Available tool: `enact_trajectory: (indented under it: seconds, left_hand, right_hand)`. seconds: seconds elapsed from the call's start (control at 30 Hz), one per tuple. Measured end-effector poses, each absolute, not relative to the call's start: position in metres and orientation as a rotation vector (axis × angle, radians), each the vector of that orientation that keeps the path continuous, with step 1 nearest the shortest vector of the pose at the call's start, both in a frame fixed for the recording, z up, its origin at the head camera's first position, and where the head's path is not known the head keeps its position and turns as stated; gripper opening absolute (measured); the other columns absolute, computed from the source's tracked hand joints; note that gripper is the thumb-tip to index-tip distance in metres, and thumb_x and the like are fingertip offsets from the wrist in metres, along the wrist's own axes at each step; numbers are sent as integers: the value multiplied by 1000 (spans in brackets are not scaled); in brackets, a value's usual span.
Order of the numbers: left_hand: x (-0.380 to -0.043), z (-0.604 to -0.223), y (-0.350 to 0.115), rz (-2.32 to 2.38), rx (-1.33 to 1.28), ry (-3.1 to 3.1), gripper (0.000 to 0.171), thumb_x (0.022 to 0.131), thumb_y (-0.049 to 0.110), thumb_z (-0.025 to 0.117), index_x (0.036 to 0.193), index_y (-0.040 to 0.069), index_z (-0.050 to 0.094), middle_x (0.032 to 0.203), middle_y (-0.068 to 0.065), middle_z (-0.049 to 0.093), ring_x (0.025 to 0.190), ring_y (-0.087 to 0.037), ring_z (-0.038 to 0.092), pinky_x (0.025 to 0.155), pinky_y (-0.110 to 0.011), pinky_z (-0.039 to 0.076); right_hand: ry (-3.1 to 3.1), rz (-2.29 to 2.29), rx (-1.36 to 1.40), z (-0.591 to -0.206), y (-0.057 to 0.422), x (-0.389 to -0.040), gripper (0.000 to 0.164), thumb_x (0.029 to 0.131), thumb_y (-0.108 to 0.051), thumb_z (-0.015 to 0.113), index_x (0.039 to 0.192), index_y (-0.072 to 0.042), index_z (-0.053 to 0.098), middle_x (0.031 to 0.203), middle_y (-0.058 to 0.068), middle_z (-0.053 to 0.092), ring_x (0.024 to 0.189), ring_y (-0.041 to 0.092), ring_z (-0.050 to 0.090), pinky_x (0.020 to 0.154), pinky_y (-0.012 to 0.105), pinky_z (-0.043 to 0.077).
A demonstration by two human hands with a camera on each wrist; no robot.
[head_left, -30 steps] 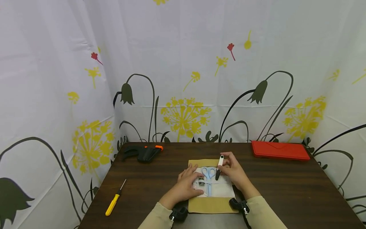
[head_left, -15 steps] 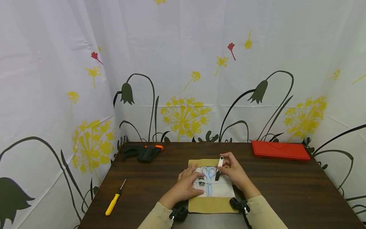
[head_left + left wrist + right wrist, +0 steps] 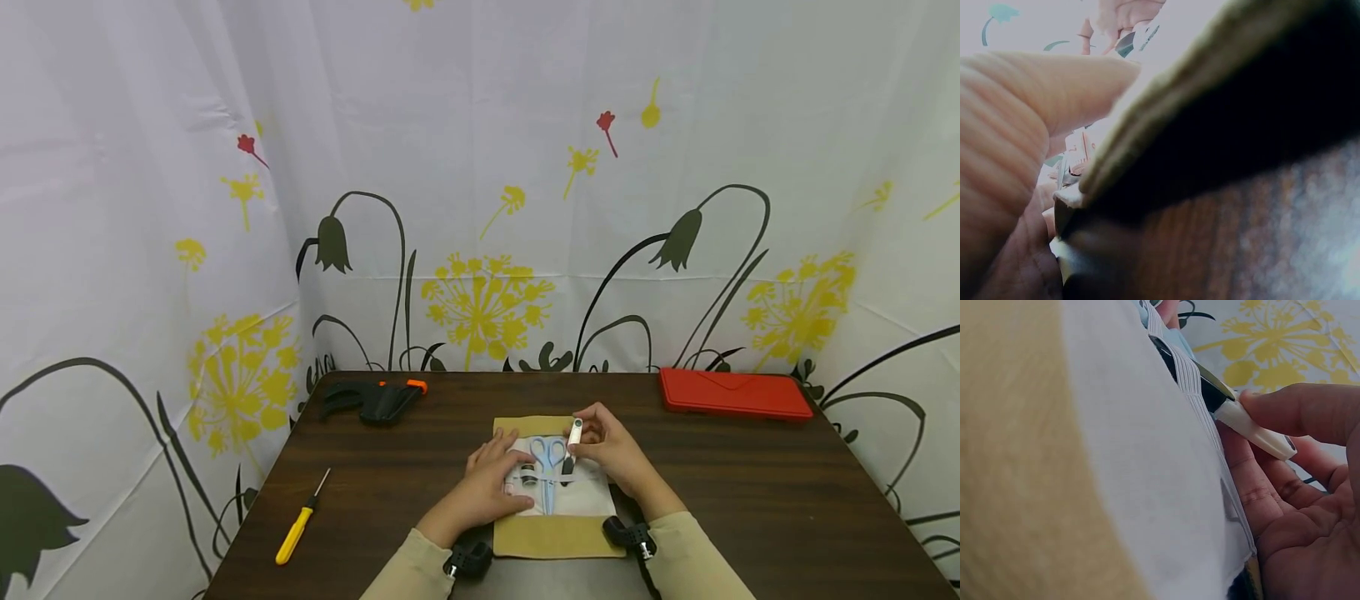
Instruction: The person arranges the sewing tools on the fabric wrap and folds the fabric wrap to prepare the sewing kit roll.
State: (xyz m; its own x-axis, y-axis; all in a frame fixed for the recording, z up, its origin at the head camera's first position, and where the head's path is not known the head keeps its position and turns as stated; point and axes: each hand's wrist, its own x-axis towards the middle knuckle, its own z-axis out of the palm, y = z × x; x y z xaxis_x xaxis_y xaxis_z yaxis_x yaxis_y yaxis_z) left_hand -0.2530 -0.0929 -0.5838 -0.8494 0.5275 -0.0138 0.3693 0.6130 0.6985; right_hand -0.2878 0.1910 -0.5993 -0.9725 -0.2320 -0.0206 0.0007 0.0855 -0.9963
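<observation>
A tan fabric roll (image 3: 558, 537) with a white lining lies unfolded on the table. Light blue scissors (image 3: 548, 471) and small dark spools (image 3: 528, 476) sit under its elastic band (image 3: 1190, 374). My left hand (image 3: 487, 483) rests over the roll's left side, fingers spread; its thumb (image 3: 1066, 87) lies at the cloth edge in the left wrist view. With thumb and fingers, my right hand (image 3: 611, 442) pinches a small white-handled tool (image 3: 1257, 433) with a dark, metal-edged end. That dark end passes under the elastic, right of the scissors.
A yellow-handled screwdriver (image 3: 297, 529) lies on the table at the left. A black and orange clamp (image 3: 382, 402) is at the back left, and a flat red case (image 3: 735, 394) at the back right. A patterned white curtain (image 3: 480, 167) hangs behind the table.
My right hand has moved slightly down and left, toward the band, and the tool's dark end has slid under the elastic. My left hand stays in place.
</observation>
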Motion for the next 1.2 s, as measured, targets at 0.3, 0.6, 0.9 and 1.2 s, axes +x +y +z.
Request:
enact_trajectory:
  seconds: [0.3, 0.6, 0.9, 1.2]
  left_hand:
    - [-253, -582, -94, 1056, 734, 2622, 53, 90, 32, 89, 138, 23, 68, 181, -15, 28, 170, -45, 13, 128, -75, 13]
    - [-254, -583, -95, 1051, 731, 2633, 54, 90, 34, 89, 139, 24, 68, 181, -14, 28, 170, -44, 13, 128, -74, 13]
    - [-256, -585, -93, 1048, 736, 2645, 54, 89, 35, 90, 138, 25, 69, 181, -13, 29, 170, -43, 14, 128, -74, 14]
    - [-253, -585, -93, 1051, 736, 2642, 54, 89, 33, 90, 137, 23, 69, 180, -14, 30, 170, -44, 14, 128, -74, 14]
  right_hand:
    - [2241, -1981, -77, -599, 189, -287, 48, 93, 1, 81, 136, 0, 60, 117, 17, 63, 94, 24, 63, 76, 28, 60]
    - [2267, -2003, -103, -598, 193, -289, 30, 103, -9, 75, 129, 4, 68, 118, 20, 70, 97, 20, 72, 82, 34, 68]
    - [2272, -1950, -110, -599, 200, -290, 27, 103, -11, 75, 125, 3, 69, 115, 19, 72, 84, 22, 74, 74, 31, 67]
    - [2270, -1890, -150, -602, 200, -290, 23, 102, -6, 74, 121, 4, 67, 108, 18, 70, 87, 21, 72, 75, 30, 66]
